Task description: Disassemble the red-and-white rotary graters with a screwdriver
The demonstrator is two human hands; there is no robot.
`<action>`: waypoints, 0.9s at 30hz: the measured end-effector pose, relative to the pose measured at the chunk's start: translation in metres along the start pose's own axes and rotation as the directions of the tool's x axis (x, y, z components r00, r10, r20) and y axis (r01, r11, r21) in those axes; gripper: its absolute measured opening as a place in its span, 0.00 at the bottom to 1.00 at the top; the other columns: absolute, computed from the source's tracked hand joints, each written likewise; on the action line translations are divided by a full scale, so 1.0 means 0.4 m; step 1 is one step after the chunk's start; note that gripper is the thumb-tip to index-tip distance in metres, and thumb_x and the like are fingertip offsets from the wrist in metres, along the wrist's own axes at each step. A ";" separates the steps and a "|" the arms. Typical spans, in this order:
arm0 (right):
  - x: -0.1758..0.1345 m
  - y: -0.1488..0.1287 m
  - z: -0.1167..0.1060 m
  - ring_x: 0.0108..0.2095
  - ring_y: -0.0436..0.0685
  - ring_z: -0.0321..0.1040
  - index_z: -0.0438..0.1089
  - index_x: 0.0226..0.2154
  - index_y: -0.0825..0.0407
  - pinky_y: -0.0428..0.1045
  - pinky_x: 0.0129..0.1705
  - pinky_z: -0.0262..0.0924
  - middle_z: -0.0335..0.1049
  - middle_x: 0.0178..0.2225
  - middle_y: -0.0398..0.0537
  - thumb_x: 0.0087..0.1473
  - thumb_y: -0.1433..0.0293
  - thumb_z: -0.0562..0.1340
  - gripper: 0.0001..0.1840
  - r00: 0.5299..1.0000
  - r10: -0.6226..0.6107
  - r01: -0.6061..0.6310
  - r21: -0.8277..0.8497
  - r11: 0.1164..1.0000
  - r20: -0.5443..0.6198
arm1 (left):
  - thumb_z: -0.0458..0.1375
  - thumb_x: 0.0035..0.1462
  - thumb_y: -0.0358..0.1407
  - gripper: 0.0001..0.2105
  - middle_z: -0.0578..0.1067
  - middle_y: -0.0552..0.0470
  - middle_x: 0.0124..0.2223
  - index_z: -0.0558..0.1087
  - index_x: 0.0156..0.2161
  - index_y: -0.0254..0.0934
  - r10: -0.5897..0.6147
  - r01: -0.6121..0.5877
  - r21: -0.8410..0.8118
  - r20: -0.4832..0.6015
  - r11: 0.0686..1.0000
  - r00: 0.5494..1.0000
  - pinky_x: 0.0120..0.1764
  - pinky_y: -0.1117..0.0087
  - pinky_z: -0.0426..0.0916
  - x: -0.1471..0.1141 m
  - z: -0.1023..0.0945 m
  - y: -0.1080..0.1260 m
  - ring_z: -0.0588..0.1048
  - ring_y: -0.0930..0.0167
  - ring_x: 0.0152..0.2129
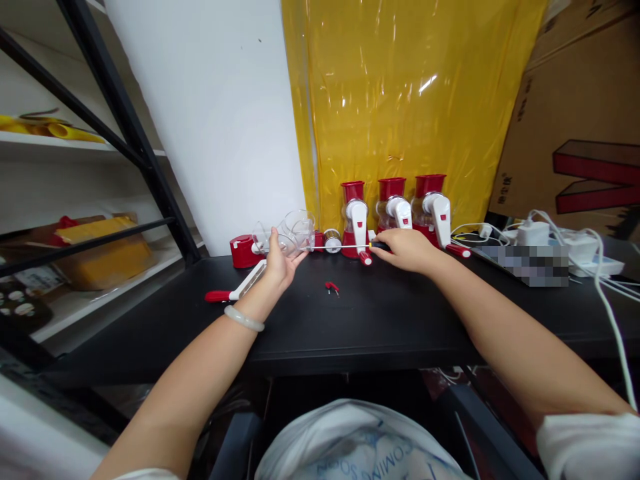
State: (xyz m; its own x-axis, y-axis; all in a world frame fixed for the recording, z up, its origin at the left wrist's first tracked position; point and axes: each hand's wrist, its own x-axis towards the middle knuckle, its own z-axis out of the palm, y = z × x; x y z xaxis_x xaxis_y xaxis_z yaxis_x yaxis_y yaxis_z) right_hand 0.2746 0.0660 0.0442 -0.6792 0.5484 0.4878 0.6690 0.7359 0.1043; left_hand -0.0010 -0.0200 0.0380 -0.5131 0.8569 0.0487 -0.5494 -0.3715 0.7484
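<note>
My left hand (pixel 281 261) is closed around a clear plastic grater body (pixel 299 230), raised a little over the black table. In my right hand (pixel 406 249) is the dark handle of a screwdriver (pixel 345 247); its long metal shaft points left, with the tip at the clear body. Whether the tip sits on a screw is too small to tell. Left of the clear body stands a red base (pixel 243 251), and a white crank with a red handle (pixel 219 296) lies in front of it. Small red parts (pixel 331 287) rest on the table between my arms.
Several red-and-white rotary graters (pixel 357 220) stand along the back. A metal drum (pixel 332 241) is beside them. To the right are a flat device (pixel 525 263), white chargers (pixel 533 233) and cables. A black shelf frame (pixel 145 157) rises at the left, a cardboard box (pixel 580 120) at the right.
</note>
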 end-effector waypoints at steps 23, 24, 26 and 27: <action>0.003 0.009 0.030 0.42 0.61 0.70 0.69 0.46 0.51 0.50 0.35 0.59 0.71 0.44 0.53 0.59 0.61 0.59 0.16 0.999 0.032 -0.035 -0.066 0.997 -0.037 | 0.52 0.62 0.53 0.26 0.77 0.40 0.50 0.67 0.58 0.40 0.017 -0.022 0.095 0.057 0.995 0.998 0.48 0.58 0.72 0.004 -0.005 -0.012 0.78 0.61 0.45; 0.004 0.009 0.031 0.42 0.60 0.70 0.70 0.45 0.52 0.50 0.35 0.59 0.71 0.44 0.54 0.60 0.60 0.58 0.16 0.999 0.026 -0.028 -0.083 0.996 -0.027 | 0.52 0.62 0.53 0.25 0.77 0.40 0.50 0.68 0.58 0.40 0.018 -0.024 0.096 0.062 0.995 0.998 0.48 0.58 0.72 0.004 -0.005 -0.012 0.78 0.61 0.45; 0.004 0.010 0.032 0.43 0.60 0.70 0.72 0.44 0.52 0.50 0.35 0.59 0.72 0.43 0.54 0.61 0.60 0.56 0.16 1.000 0.013 -0.014 -0.108 0.994 -0.012 | 0.52 0.62 0.52 0.25 0.76 0.40 0.50 0.68 0.57 0.40 0.024 -0.030 0.101 0.068 0.994 0.997 0.48 0.58 0.72 0.004 -0.006 -0.013 0.78 0.61 0.45; 0.004 0.010 0.031 0.43 0.61 0.70 0.72 0.43 0.51 0.50 0.34 0.59 0.72 0.42 0.54 0.62 0.59 0.56 0.16 1.000 0.010 -0.011 -0.118 0.993 -0.007 | 0.51 0.62 0.52 0.25 0.76 0.40 0.51 0.68 0.57 0.39 0.028 -0.035 0.105 0.071 0.994 0.997 0.48 0.58 0.72 0.003 -0.006 -0.013 0.78 0.61 0.45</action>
State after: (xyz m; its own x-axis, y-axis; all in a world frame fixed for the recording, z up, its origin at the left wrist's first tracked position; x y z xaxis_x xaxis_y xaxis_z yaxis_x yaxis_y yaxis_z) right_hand 0.2724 0.0746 0.0346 -0.6703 0.5527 0.4952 0.7072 0.6780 0.2005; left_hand -0.0003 -0.0178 0.0325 -0.4800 0.8696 0.1161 -0.4592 -0.3618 0.8114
